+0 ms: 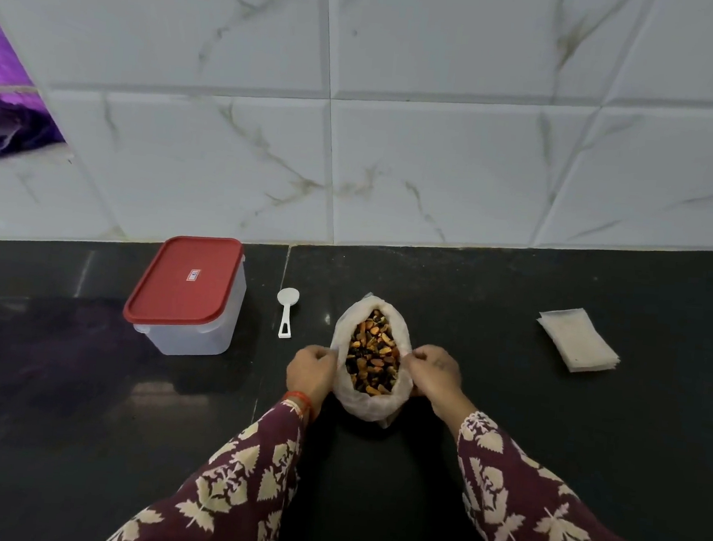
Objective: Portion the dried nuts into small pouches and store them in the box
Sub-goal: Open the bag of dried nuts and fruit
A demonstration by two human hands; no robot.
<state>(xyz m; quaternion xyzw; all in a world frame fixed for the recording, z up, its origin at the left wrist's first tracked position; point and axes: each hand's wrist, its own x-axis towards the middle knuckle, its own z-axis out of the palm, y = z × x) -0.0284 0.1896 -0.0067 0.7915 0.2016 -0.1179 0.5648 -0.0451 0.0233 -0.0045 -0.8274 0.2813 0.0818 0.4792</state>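
Two hands held the bag of nuts (373,358) open near the middle of the worktop (547,438), a little back from its front edge. The left hand (310,373) pinched the bag's left rim with curled fingers, and the right hand (436,374) pinched the right rim likewise, stretching the mouth wide so the mixed dried nuts showed inside. The bag looked thin, soft and floppy, likely to slump and spill if released, so the rim was the sensible place to grip. Just left of it lay a white scoop (287,312), untouched. Further left, toward the back edge by the tiled wall (400,144), stood the box (190,299), its red lid on. A stack of small pouches (579,339) lay well apart toward the right; they seemed flat, light and slippery, probably best peeled off singly by a corner.
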